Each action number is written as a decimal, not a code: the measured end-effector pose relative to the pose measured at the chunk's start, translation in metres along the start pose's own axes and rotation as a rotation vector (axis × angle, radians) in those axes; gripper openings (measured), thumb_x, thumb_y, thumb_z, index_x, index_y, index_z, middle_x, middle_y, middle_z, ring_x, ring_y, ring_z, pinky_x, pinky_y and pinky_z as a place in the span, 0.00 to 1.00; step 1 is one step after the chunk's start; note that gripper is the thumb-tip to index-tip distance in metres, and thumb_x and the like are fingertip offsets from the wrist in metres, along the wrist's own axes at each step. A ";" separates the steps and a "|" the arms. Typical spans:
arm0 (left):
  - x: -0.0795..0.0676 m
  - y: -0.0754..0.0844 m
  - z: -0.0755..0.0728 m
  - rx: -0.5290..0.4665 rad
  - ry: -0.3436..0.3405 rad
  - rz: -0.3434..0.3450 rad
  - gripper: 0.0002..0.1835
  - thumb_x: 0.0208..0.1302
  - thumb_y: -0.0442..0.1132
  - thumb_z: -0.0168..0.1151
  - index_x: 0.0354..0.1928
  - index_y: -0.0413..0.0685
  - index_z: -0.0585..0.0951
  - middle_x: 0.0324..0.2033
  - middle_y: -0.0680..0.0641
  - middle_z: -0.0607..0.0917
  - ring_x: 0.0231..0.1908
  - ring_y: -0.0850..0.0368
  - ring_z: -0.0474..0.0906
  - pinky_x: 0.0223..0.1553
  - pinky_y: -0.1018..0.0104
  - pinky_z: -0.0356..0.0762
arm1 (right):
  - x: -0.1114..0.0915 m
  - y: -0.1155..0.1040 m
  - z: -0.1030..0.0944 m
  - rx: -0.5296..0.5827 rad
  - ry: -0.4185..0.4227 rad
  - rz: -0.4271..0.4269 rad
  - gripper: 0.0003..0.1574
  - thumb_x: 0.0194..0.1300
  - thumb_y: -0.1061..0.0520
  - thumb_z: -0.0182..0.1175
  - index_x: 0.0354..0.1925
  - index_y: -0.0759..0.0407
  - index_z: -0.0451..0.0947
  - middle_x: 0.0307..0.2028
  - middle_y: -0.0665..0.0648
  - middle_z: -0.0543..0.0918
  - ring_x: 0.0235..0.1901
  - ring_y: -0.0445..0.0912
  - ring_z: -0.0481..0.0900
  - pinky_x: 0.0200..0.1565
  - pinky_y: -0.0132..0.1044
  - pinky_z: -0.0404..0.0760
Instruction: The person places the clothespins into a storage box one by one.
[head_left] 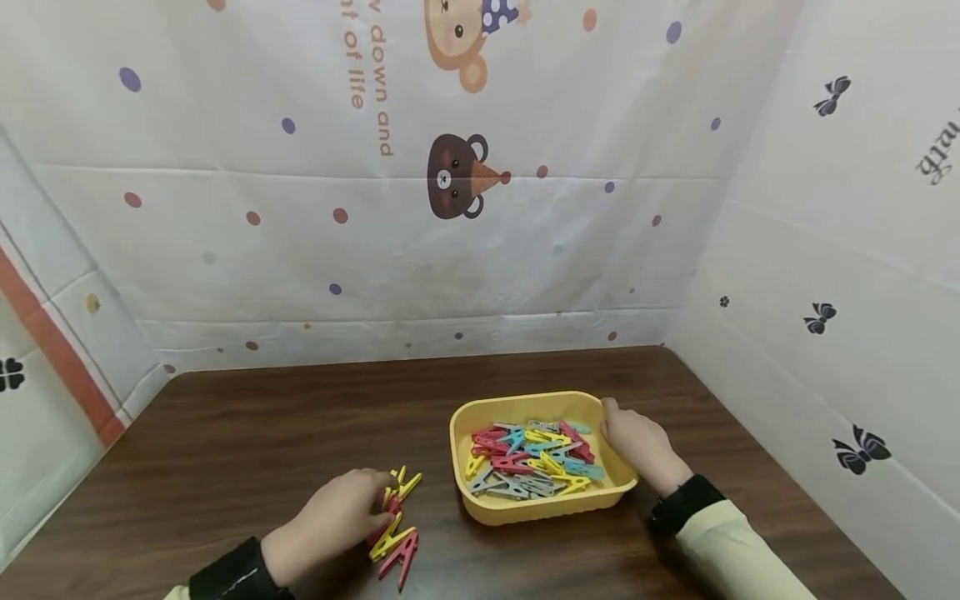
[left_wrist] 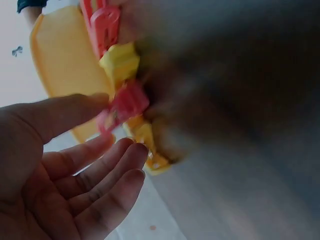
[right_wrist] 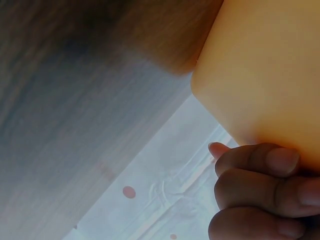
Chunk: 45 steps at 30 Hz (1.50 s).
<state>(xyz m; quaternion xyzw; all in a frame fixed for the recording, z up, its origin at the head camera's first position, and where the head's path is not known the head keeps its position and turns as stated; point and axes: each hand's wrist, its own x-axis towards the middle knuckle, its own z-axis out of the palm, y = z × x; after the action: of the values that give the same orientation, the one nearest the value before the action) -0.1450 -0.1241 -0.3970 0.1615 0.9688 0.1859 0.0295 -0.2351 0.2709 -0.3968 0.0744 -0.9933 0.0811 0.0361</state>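
My left hand (head_left: 336, 518) is at a short row of yellow and red clothespins on the table, left of a yellow basin (head_left: 487, 514). In the left wrist view, its thumb and index finger pinch a red clothespin (left_wrist: 131, 102), between a yellow clothespin (left_wrist: 120, 62) and another yellow one (left_wrist: 145, 137). At the row's near end lies a red clothespin (head_left: 400, 560). My right hand (head_left: 637, 439) grips the basin's right rim; curled fingers show against its outer wall in the right wrist view. Several red, yellow, blue and grey clothespins (head_left: 525, 458) lie heaped in the basin.
The dark wooden table (head_left: 300, 417) runs back to a white printed sheet (head_left: 375, 258) hanging behind it. Another white sheet (head_left: 772, 275) stands along the right side, and a striped one (head_left: 67, 350) along the left.
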 end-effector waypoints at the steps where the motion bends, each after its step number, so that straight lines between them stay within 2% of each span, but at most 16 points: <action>1: 0.000 0.000 0.002 0.001 0.003 -0.002 0.16 0.54 0.38 0.77 0.45 0.41 0.86 0.26 0.54 0.79 0.28 0.60 0.69 0.28 0.64 0.67 | 0.000 0.000 0.000 0.001 -0.002 0.001 0.25 0.76 0.59 0.50 0.62 0.77 0.66 0.20 0.57 0.76 0.19 0.46 0.72 0.22 0.37 0.69; 5: -0.003 -0.002 0.006 -0.009 0.011 0.027 0.12 0.55 0.35 0.75 0.41 0.40 0.86 0.26 0.54 0.80 0.27 0.62 0.68 0.28 0.65 0.67 | 0.000 0.000 0.002 0.003 -0.008 0.002 0.25 0.76 0.59 0.51 0.63 0.77 0.66 0.21 0.59 0.77 0.19 0.46 0.72 0.22 0.38 0.71; 9: -0.007 -0.006 0.000 0.003 0.028 0.096 0.08 0.56 0.34 0.74 0.38 0.43 0.86 0.27 0.55 0.83 0.27 0.66 0.70 0.28 0.68 0.70 | 0.000 0.000 0.002 0.003 -0.010 0.003 0.25 0.76 0.59 0.51 0.63 0.76 0.66 0.21 0.59 0.77 0.19 0.46 0.72 0.22 0.38 0.71; 13: -0.006 -0.003 -0.017 0.025 0.036 0.104 0.09 0.57 0.34 0.74 0.41 0.43 0.87 0.28 0.55 0.84 0.29 0.67 0.74 0.29 0.68 0.75 | 0.001 0.000 0.001 0.013 -0.020 0.016 0.26 0.76 0.59 0.50 0.64 0.76 0.65 0.21 0.57 0.76 0.19 0.46 0.72 0.22 0.37 0.69; 18: 0.002 0.013 -0.047 0.063 0.044 0.113 0.10 0.60 0.32 0.72 0.44 0.44 0.87 0.30 0.55 0.84 0.30 0.66 0.75 0.31 0.68 0.74 | 0.001 0.000 0.000 0.016 -0.028 0.027 0.27 0.76 0.59 0.50 0.65 0.76 0.64 0.21 0.57 0.76 0.19 0.46 0.71 0.22 0.36 0.69; 21: 0.012 0.027 -0.070 0.111 0.093 0.205 0.11 0.61 0.30 0.71 0.45 0.44 0.87 0.31 0.53 0.86 0.31 0.64 0.78 0.32 0.68 0.77 | 0.000 0.000 0.001 0.014 -0.027 0.019 0.27 0.76 0.59 0.50 0.65 0.77 0.65 0.21 0.58 0.77 0.19 0.46 0.72 0.23 0.36 0.70; 24: 0.028 0.044 -0.092 0.130 0.141 0.325 0.13 0.62 0.30 0.70 0.48 0.45 0.87 0.34 0.51 0.88 0.33 0.63 0.80 0.35 0.67 0.79 | -0.001 0.000 0.002 0.014 -0.019 0.009 0.26 0.76 0.59 0.50 0.64 0.77 0.65 0.21 0.58 0.77 0.19 0.46 0.72 0.22 0.37 0.70; 27: 0.050 0.062 -0.108 0.091 0.119 0.408 0.13 0.65 0.31 0.68 0.51 0.46 0.87 0.36 0.50 0.88 0.34 0.63 0.78 0.37 0.68 0.79 | -0.001 0.001 0.002 0.013 0.000 0.000 0.26 0.76 0.59 0.50 0.63 0.77 0.65 0.20 0.58 0.76 0.19 0.46 0.72 0.22 0.36 0.69; 29: 0.065 0.074 -0.112 0.059 0.088 0.435 0.14 0.67 0.33 0.66 0.53 0.47 0.87 0.36 0.51 0.88 0.34 0.63 0.76 0.38 0.69 0.77 | 0.000 0.001 0.002 0.013 0.008 -0.004 0.25 0.76 0.60 0.50 0.63 0.77 0.66 0.20 0.57 0.76 0.18 0.46 0.72 0.21 0.36 0.68; 34: 0.098 0.102 -0.107 -0.025 -0.010 0.426 0.15 0.71 0.36 0.64 0.57 0.46 0.84 0.40 0.50 0.88 0.38 0.61 0.79 0.44 0.68 0.80 | 0.000 0.000 0.002 0.017 -0.009 -0.007 0.25 0.76 0.60 0.50 0.62 0.77 0.66 0.20 0.56 0.75 0.18 0.45 0.71 0.22 0.35 0.68; 39: 0.129 0.121 -0.088 -0.084 -0.073 0.402 0.11 0.71 0.36 0.64 0.53 0.46 0.83 0.43 0.48 0.88 0.43 0.58 0.83 0.50 0.63 0.82 | 0.000 0.001 0.000 0.008 0.006 0.000 0.23 0.76 0.60 0.50 0.60 0.75 0.67 0.20 0.57 0.75 0.18 0.46 0.70 0.22 0.36 0.69; 45: 0.165 0.131 -0.053 -0.081 -0.161 0.397 0.09 0.69 0.33 0.65 0.50 0.44 0.84 0.38 0.46 0.87 0.35 0.60 0.80 0.40 0.69 0.79 | -0.002 -0.001 0.001 0.006 0.017 0.010 0.23 0.75 0.61 0.51 0.61 0.75 0.67 0.20 0.57 0.76 0.18 0.46 0.70 0.21 0.36 0.68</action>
<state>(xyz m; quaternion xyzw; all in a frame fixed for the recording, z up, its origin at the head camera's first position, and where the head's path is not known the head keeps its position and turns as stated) -0.2675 0.0259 -0.2989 0.3619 0.9043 0.2133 0.0760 -0.2332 0.2704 -0.3975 0.0691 -0.9930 0.0851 0.0439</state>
